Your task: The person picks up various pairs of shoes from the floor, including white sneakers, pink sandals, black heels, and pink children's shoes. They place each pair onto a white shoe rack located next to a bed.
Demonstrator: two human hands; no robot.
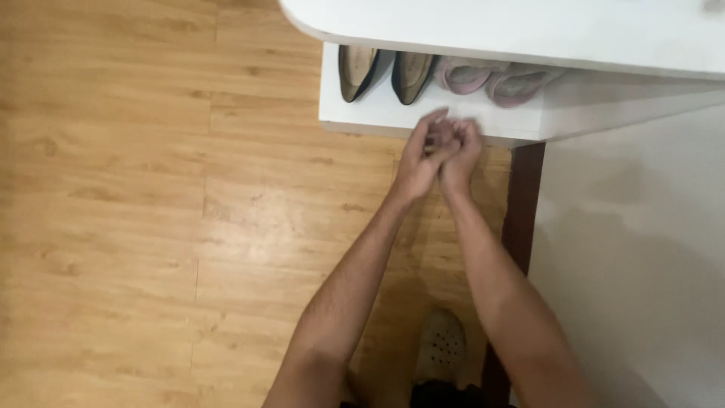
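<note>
Head camera looked straight down at two bare forearms reaching forward over a light wooden floor [136, 227]. The left hand [420, 155] and the right hand [458, 151] met in front of the edge of a low white shelf [362, 117], pressed against each other with the fingers [442, 134] folded together. Both grips were closed, one hand wrapped into the other; whether anything small sat between the palms could not be told, as the fingers were blurred.

On the shelf, just beyond the knuckles, stood a pair of dark flat shoes [385, 74] with tan insoles, side by side, toes pointing away under the overhang. To their right lay a pair of pink slippers [495, 78], touching each other and partly hidden by the white top board [529, 30] above them. The clasped hands were nearest to the pink slippers and the shelf's front edge, but touched neither shoe.

A dark brown upright [521, 204] ran down beside the right forearm, with a pale wall surface [642, 264] to its right. Near the bottom edge, between the arms, a beige perforated clog [440, 346] rested on the floor.
</note>
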